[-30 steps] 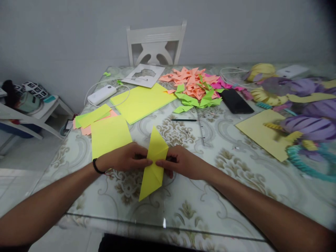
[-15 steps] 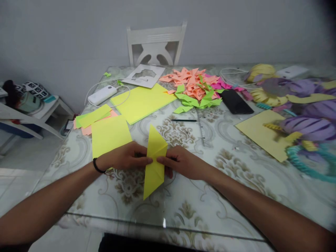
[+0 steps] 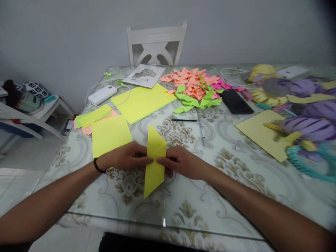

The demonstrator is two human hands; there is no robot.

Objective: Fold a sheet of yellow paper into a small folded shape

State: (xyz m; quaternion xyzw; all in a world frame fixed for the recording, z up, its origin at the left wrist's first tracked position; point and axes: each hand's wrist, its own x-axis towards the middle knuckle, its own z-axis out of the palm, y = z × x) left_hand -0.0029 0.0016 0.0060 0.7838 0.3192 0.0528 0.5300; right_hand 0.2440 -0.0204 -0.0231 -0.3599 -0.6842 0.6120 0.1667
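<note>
A folded piece of yellow paper [image 3: 154,175], shaped like a slanted four-sided strip with crease lines, is held upright between my hands above the table. My left hand [image 3: 132,155] pinches its left edge, thumb on the near face and fingers behind. From the right, my right hand [image 3: 181,161] grips the opposite edge in the same way, the two thumb tips close together at the middle. Just beyond my left hand lies a yellow sheet [image 3: 111,134], partly covered by my wrist.
Farther back are a stack of yellow sheets [image 3: 144,101], a white power bank [image 3: 103,94] with a cable, and a pile of folded paper pieces [image 3: 193,84]. A pen [image 3: 184,120], a clear ruler [image 3: 201,131] and a phone [image 3: 236,101] lie rightward, before purple paper crafts [image 3: 309,127].
The folded yellow paper has tilted very slightly in my hands. Both hands keep their grip and place; nothing else has visibly moved.
</note>
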